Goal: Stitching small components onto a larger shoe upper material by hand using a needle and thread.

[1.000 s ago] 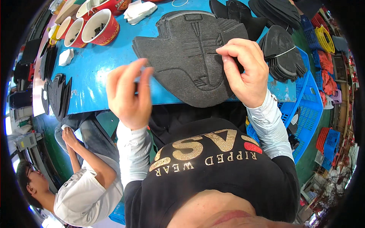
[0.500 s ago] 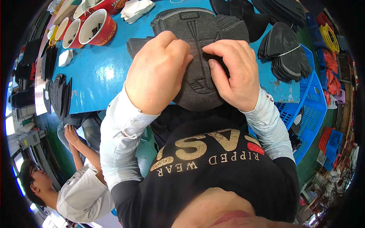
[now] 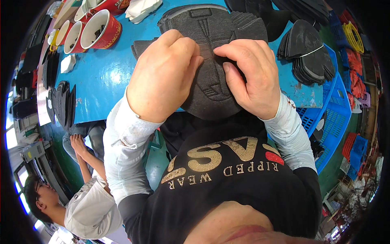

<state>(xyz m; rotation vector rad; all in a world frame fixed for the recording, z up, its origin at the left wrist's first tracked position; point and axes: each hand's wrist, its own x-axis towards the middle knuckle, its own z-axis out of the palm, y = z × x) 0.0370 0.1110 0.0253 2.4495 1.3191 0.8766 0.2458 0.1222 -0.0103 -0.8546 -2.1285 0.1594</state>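
A dark grey, padded-looking piece (image 3: 207, 103) with a rounded end and pressed or stitched lines lies on similar stacked pieces at the table edge in front of me. Over its left half is my left hand (image 3: 162, 77), fingers curled and thumb pressed against the index finger; what they hold, if anything, is hidden. My right hand (image 3: 254, 77) rests on the right half, its fingers bent. Its index fingertip touches near the central line, and the thumb tip sits lower, with a gap between them. No held object shows there.
Red-and-white paper tubs (image 3: 101, 30) with small dark bits stand at the far left of the blue table (image 3: 101, 81). A banded stack of black pieces (image 3: 304, 51) lies right, above a blue plastic crate (image 3: 335, 110). A seated person (image 3: 87, 203) is at left.
Both hands stay at the same places on the grey piece, with only slight shifts. The whole view has moved a little, and the seated person's hands look slightly shifted.
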